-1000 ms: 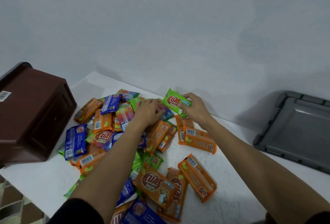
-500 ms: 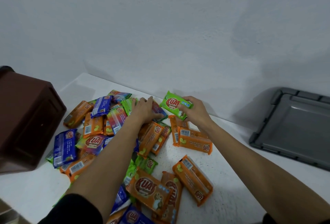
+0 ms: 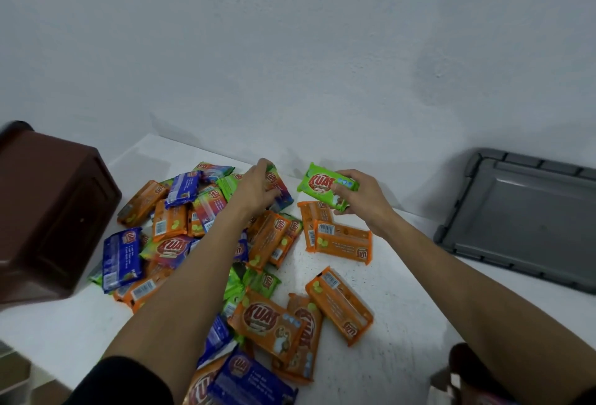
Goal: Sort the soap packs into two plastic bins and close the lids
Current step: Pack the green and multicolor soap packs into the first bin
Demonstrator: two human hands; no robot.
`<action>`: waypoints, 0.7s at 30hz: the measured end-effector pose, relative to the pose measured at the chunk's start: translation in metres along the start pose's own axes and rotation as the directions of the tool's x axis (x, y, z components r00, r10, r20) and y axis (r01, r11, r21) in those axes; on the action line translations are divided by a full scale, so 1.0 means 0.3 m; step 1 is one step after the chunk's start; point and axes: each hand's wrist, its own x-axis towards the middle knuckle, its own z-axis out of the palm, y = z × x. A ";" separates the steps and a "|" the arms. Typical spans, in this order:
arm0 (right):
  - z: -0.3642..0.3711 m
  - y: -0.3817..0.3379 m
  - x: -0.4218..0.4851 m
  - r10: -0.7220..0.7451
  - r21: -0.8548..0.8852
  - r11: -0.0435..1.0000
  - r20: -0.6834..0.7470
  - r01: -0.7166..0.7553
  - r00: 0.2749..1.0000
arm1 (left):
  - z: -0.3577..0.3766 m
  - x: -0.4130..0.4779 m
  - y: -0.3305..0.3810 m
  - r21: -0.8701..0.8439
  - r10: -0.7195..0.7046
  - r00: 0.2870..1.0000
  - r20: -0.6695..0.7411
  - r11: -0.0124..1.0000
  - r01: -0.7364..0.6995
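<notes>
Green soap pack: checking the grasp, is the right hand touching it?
Touching. The head view shows the right hand pinching the green soap pack between thumb and fingers.

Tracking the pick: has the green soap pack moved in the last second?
Yes. The right hand has carried the green soap pack slightly rightward, judged against the orange packs below.

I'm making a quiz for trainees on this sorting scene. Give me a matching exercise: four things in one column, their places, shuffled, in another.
Things:
1. green pack
2. rainbow pack
3. brown bin
4. grey lid

Places:
A. at the far left
B. in the left hand's grip
C. at the far right
D. in the right hand's grip

Pairs: 1-D, 2-B, 3-A, 4-C
</notes>
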 end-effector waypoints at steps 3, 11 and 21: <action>-0.025 -0.010 -0.049 -0.025 0.028 0.999 -0.012 0.025 1.000 | -0.026 -0.055 0.017 -0.144 0.005 0.993 -0.119 0.989 -0.023; -0.114 -0.032 -0.206 -0.090 0.095 0.991 -0.086 0.098 0.992 | -0.094 -0.204 0.119 -0.537 0.042 0.973 -0.225 0.828 -0.160; -0.295 -0.001 -0.497 -0.192 0.060 0.977 -0.169 0.205 0.967 | 0.016 -0.404 0.332 -0.949 -0.076 0.988 0.134 0.276 0.150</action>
